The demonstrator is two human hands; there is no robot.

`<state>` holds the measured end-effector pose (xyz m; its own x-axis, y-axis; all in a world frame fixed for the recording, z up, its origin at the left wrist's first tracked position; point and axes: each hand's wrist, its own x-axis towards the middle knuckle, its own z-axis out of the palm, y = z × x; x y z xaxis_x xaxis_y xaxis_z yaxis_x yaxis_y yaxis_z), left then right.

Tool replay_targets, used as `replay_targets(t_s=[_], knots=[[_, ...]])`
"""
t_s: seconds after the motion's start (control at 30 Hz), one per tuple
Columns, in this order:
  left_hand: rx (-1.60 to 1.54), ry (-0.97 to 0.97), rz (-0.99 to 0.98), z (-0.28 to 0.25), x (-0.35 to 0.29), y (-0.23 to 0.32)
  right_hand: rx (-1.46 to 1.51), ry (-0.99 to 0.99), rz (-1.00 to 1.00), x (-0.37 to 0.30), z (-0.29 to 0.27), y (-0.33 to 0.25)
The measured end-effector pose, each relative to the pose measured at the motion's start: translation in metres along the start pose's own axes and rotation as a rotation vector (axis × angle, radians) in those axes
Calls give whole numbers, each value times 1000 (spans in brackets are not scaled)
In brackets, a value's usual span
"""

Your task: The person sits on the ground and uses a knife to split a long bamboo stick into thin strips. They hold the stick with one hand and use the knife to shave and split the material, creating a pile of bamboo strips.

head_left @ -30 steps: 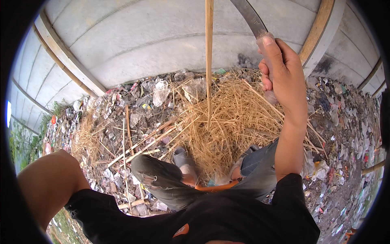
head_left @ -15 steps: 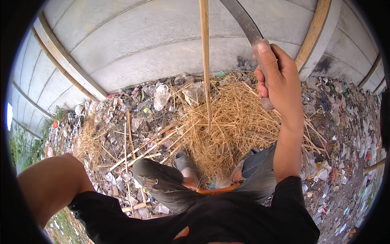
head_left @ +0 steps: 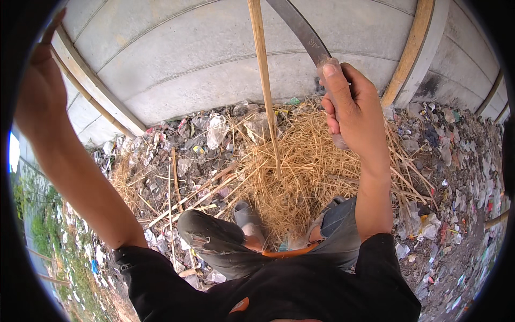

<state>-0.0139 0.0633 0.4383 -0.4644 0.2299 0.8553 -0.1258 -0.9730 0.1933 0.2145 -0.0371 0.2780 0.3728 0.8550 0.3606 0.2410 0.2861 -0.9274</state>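
My right hand (head_left: 351, 102) is wrapped round the handle of a sickle (head_left: 306, 31). Its thumb lies along the handle, and the dark, curved blade rises up and left past the top edge of the picture. My left hand (head_left: 42, 91) is raised at the far left, holding nothing that I can see. One finger points up and the hand is partly cut off by the dark rim. Between the hands a long bamboo strip (head_left: 263, 70) stands slightly tilted, its top out of view. Its lower end reaches the heap of dry shavings (head_left: 300, 166) before my feet.
A grey concrete panel wall (head_left: 177, 48) with upright posts runs behind. Loose bamboo strips (head_left: 185, 201) lie left of the heap among scattered plastic litter (head_left: 214, 131). My bent knees flank an orange edge (head_left: 289, 251) beneath me. Green plants (head_left: 45, 214) grow at the far left.
My left arm has swung up and forward, bringing the hand into view. My right hand with the sickle has shifted slightly left and down. The bamboo strip's upper part has tipped left.
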Motion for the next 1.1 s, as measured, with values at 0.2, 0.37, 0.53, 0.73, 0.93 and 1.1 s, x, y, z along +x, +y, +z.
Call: replay_targets(t_s=[0.2, 0.37, 0.53, 0.73, 0.93, 1.1], knots=[[244, -695, -645, -65, -88, -96, 25, -114, -71, -7, 21, -8], [-37, -754, -731, -42, -136, -131, -8, -122, -107, -14, 20, -7], [-38, -618, -661, -44, -135, -142, 304, 12, -146, -42, 22, 12], [-148, -503, -724, -34, -87, -140, 333, 27, 114, -103, 41, 92], [-133, -534, -707, -42, -70, -151, 322, -157, 441, -155, 80, 170], [-134, -387, -538, -23, -42, -129, 270, -208, 610, -157, 80, 178]])
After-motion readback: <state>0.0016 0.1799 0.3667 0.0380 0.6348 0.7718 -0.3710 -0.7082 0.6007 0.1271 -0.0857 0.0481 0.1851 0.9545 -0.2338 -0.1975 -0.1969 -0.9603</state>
